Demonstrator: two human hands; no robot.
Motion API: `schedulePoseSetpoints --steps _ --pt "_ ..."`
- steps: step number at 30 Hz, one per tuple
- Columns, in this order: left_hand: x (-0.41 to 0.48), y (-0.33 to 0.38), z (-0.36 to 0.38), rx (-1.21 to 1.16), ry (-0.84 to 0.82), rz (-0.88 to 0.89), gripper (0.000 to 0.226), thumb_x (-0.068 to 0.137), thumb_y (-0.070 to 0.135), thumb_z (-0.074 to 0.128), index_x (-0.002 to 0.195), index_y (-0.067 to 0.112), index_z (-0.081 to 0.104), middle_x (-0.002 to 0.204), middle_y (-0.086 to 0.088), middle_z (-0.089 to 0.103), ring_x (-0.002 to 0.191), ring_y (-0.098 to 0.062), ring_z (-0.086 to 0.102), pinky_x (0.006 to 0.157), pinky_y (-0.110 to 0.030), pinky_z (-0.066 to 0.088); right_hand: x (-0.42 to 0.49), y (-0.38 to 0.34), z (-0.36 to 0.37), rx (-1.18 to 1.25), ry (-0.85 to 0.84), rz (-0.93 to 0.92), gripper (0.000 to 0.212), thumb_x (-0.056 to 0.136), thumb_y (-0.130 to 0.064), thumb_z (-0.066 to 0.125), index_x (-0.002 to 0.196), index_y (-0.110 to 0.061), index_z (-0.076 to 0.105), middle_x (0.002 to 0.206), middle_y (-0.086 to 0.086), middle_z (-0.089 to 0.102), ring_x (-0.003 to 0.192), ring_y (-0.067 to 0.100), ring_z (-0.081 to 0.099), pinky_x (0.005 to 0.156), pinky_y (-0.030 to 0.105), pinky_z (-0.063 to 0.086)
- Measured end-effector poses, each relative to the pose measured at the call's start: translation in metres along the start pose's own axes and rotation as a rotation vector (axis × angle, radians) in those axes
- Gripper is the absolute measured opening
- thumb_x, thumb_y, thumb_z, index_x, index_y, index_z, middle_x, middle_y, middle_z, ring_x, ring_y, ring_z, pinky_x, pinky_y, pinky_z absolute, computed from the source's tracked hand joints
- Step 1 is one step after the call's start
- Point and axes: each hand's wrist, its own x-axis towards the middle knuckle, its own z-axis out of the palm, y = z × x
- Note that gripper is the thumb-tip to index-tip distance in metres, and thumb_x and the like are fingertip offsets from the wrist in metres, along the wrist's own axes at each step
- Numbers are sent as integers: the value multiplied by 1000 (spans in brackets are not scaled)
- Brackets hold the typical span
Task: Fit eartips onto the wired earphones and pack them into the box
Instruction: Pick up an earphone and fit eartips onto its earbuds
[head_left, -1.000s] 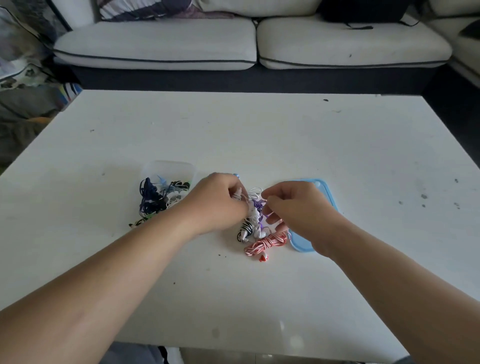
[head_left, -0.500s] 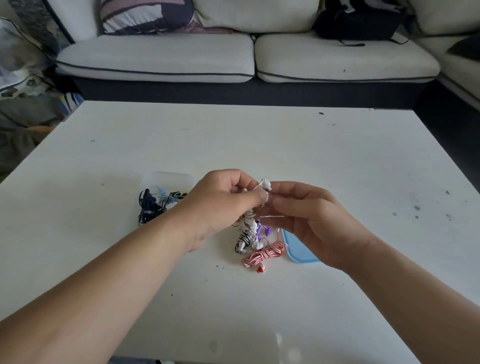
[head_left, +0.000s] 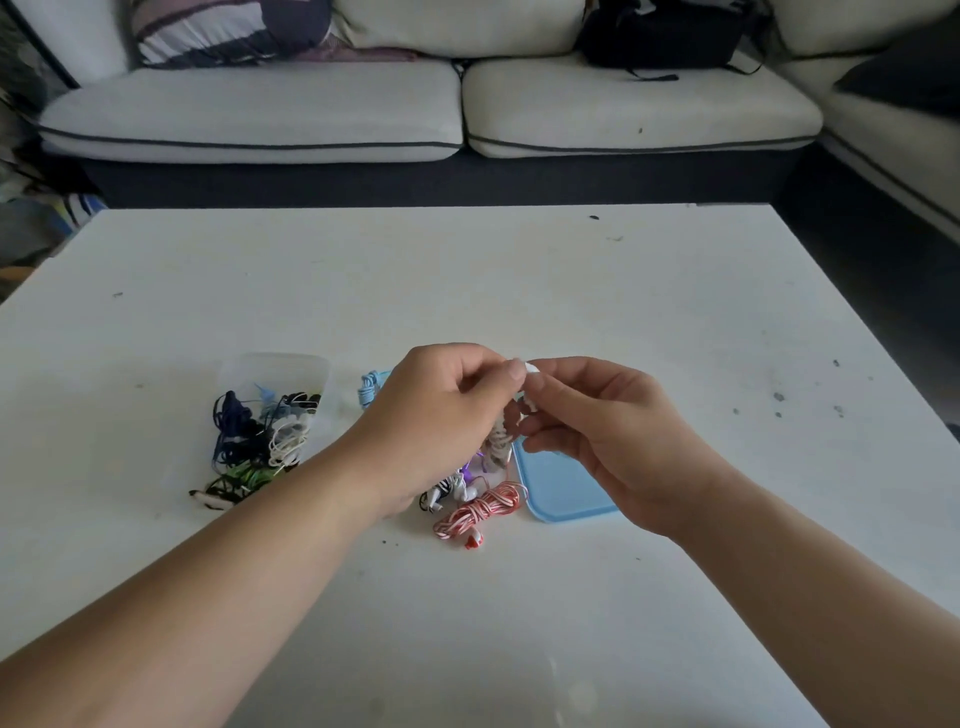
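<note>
Pinching one white earphone (head_left: 531, 370) between my left hand (head_left: 441, 415) and right hand (head_left: 597, 431), just above the table (head_left: 519, 286), pale cord coiled underneath, one clear box (head_left: 275, 365) left, one blue lid (head_left: 563, 493), one red-striped bundle (head_left: 483, 512) nearby

Single view, head-worn, wide-angle. Faces forward and down over white surface (head_left: 571, 291), from wearer's side of it. Forearms enter from both bottom corners; left hand (head_left: 441, 415) and right hand (head_left: 613, 431) meet near lens, just below frame centre. Far edge of surface crosses upper third; sofa (head_left: 415, 109) beyond fills top band. Sofa seams bow toward frame borders. Surface's left and right edges splay outward toward bottom.
</note>
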Motion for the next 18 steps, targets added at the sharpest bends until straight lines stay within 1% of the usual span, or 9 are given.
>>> schedulePoseSetpoints --steps 1,3,5,8,10,12,13,15,18 --pt "1 -1 3 1 17 11 18 100 36 65 92 27 78 80 -12 74 71 -18 67 74 -40 58 -1 -1 -3 -18 6 -1 20 94 -10 70 107 5 73 88 20 74 73 22 70 67 26 58" --pt "3 -2 7 -7 45 32 9 98 29 69 101 28 77 83 -1 77 77 -16 72 78 -35 59 -3 -2 -9 -60 19 1 15 93 -7 71 103 4 75 85 18 75 72 21 69 68 27 58" --pt "3 -2 8 6 39 63 15 98 23 70 111 28 77 90 5 78 85 -10 74 84 -31 61 -5 -3 -13 -44 1 21 14 93 -4 70 102 5 75 85 16 75 72 19 70 69 26 59" --pt "1 -3 10 20 22 104 13 98 18 70 103 25 80 88 6 79 87 -16 76 83 -35 62 -9 -5 -17 50 -30 63 17 92 1 67 105 8 73 87 17 76 74 19 73 70 24 59" --pt "1 -3 12 -9 40 109 11 97 17 71 101 22 80 86 4 80 86 -18 76 79 -32 61 -10 -8 -17 122 -48 89 22 90 3 67 110 10 71 96 23 76 84 25 76 74 24 59" --pt "0 -1 12 -45 55 106 10 97 16 71 102 21 79 87 5 80 86 -12 76 78 -24 59 -9 -10 -17 204 -64 101 31 87 9 65 117 12 67 109 28 73 98 34 75 79 27 60" --pt "0 0 12 -56 61 102 10 97 15 71 101 21 79 87 6 80 86 -12 76 79 -24 60 -9 -10 -17 237 -55 106 33 85 11 65 117 11 67 110 29 73 99 36 75 79 27 60" --pt "0 0 12 -57 78 90 8 97 17 71 99 22 78 85 5 80 85 -15 76 81 -32 62 -8 -9 -16 249 -25 108 33 80 10 67 113 10 69 103 26 74 92 33 76 75 27 61" --pt "-1 -1 12 -81 115 67 4 96 21 72 95 22 76 82 3 79 82 -20 76 84 -46 63 -8 -8 -17 169 16 113 29 84 6 70 112 12 69 102 27 75 84 27 76 72 25 61"
